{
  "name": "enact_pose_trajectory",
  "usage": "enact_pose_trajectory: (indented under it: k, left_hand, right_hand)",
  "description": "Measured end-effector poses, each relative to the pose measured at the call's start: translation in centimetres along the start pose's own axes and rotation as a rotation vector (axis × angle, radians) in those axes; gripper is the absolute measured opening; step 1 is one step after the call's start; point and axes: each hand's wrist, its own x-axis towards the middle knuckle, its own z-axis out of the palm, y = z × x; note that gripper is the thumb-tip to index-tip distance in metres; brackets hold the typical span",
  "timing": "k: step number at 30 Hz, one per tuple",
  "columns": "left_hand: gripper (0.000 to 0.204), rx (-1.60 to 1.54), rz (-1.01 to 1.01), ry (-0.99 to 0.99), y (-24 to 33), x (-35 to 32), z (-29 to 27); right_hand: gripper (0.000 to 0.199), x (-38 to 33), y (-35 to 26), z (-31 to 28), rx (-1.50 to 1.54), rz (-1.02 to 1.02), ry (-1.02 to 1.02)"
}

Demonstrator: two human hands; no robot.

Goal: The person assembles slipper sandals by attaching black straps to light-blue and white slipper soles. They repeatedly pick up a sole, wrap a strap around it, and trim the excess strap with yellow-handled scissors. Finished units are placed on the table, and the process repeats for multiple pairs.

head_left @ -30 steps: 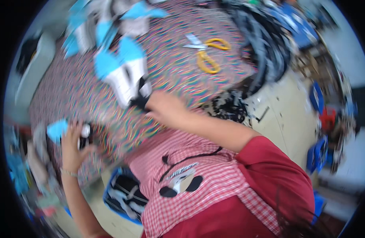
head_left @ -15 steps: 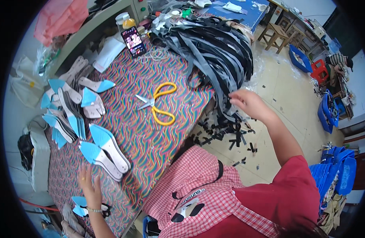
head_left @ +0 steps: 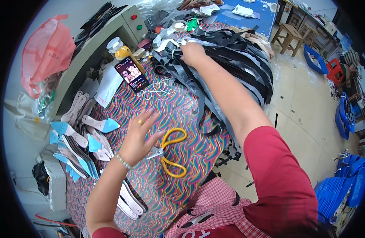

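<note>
Two hands work over the patterned tabletop (head_left: 182, 119): the right hand (head_left: 193, 53), fingers curled, presses on the heap of black straps (head_left: 234, 63) at 1 o'clock. Left hand (head_left: 139, 137) hovers with fingers spread, touching the yellow-handled scissors (head_left: 170, 152) at centre.

Yellow-handled scissors (head_left: 172, 152) on rainbow-swirled tablecloth (head_left: 190, 119), black-grey straps (head_left: 230, 59)

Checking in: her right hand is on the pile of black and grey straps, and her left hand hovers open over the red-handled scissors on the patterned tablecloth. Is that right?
Not quite: the scissors have yellow handles, not red, as the head view shows. The rest holds: the right hand rests on the pile of black and grey straps, and the left hand is spread open over the scissors on the patterned tablecloth.
</note>
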Motion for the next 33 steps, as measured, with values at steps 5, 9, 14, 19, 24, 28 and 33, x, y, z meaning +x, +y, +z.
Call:
enact_pose_trajectory:
  k: [5,9,14,19,24,28,33]
  left_hand:
    - [0.06,-0.301,-0.109,0.138,-4.7,10.1,2.5]
    - [0.094,-0.971,-0.34,0.293,-5.0,19.4,2.3]
    - [0.073,-1.538,-0.213,0.339,-7.1,24.7,3.6]
    - [0.061,-1.374,-0.156,0.339,-6.0,26.2,3.2]
    - [0.074,-1.042,-0.351,0.544,-6.9,27.6,4.9]
    - [0.075,-0.509,-0.266,0.59,-5.2,29.3,5.9]
    - [0.069,-0.736,-0.365,0.689,-17.0,29.1,9.2]
  right_hand:
    - [0.041,1.7,-0.4,1.6,0.201,0.083,-0.206]
    - [0.036,1.7,2.7,-1.2,0.524,-0.042,-0.104]
    - [0.038,0.2,2.1,-6.6,0.982,-0.014,-0.214]
    - [0.032,-0.9,3.4,-11.9,0.325,-0.126,-0.256]
    - [0.024,-5.9,2.7,-17.4,-0.121,-0.216,-0.279]
    - [0.022,-11.6,7.4,-22.0,-0.154,-0.149,-0.252]
    - [0.028,-21.7,14.3,-33.1,0.412,0.57,-0.083]
